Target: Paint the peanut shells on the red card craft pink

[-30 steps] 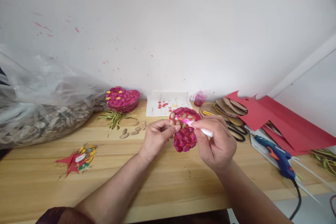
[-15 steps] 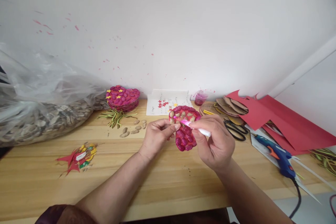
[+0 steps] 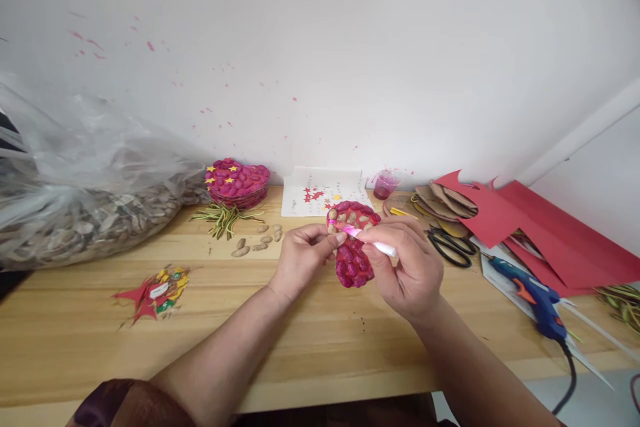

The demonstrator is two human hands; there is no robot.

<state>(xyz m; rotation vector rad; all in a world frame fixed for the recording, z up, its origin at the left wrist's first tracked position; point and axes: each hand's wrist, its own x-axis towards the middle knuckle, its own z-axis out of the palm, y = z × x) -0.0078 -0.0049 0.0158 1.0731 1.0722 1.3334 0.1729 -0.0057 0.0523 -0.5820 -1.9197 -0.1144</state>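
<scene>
Head view: L hand (image 3: 303, 259) has grip pinching L edge of nut-covered piece (image 3: 354, 265), thumb on top. Piece is held up over the worktop (image 3: 310, 360), btwn both hands, approx centre. Lower nuts + upper rim magenta; several across the upper part are bare tan, on a red base. R hand (image 3: 407, 267) has grip closed on white pen-like tool (image 3: 384, 249), thumb + fingers round it; pink end slants across the piece, tip near its upper L edge, can't tell if touching.

Behind: paper sheet (image 3: 320, 180) w/ small red + yellow stars, clear cup (image 3: 385, 185) w/ dark pink liquid by the wall. L side: loose nuts (image 3: 241, 251), green-yellow strings (image 3: 225, 221), magenta nut-topped stack (image 3: 245, 181) w/ yellow stars, big plastic bag (image 3: 115, 230). Nearer: coloured scraps (image 3: 145, 297). R side: black scissors (image 3: 453, 247), cardboard pieces (image 3: 435, 203), red paper (image 3: 575, 233), blue glue gun (image 3: 540, 303) w/ cord.
</scene>
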